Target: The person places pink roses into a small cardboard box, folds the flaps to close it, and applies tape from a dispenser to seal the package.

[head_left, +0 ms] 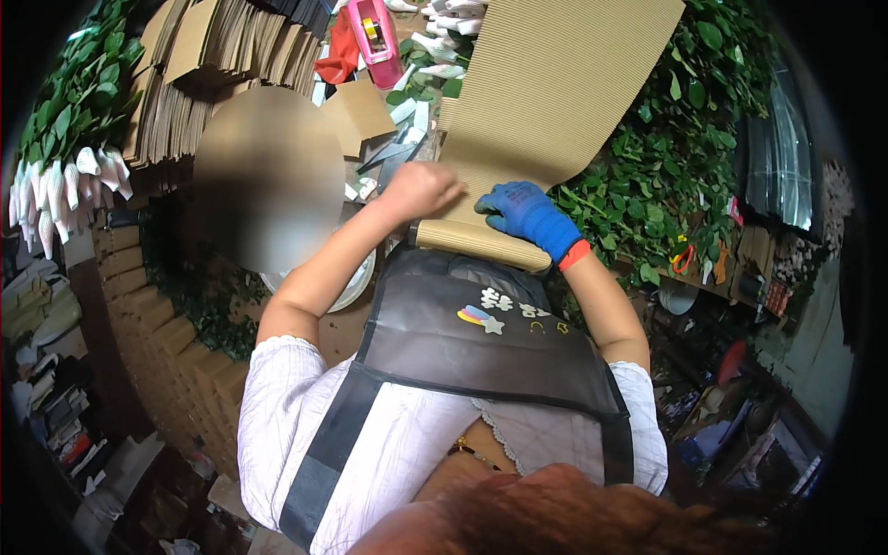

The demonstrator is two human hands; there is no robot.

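A long tan corrugated cardboard sheet (564,83) runs from the far edge down to my front, its near edge curled over in a rounded fold (481,244). My right hand (525,215), in a blue knitted glove with an orange cuff, rests on the sheet just beyond this fold. Its fingers are bent, with a gap between them and the thumb. My bare left hand (424,191) is by the sheet's left edge, fingers curled in. The fingertips are slightly blurred, and whatever they may hold is hidden.
A pink tape dispenser (375,42) and a red cloth (340,51) lie at the back. Cardboard pieces (231,42) are stacked at far left. Leafy stems (684,148) heap along the right; more, with white-netted flower heads (69,190), are on the left. Orange-handled scissors (683,259) lie right.
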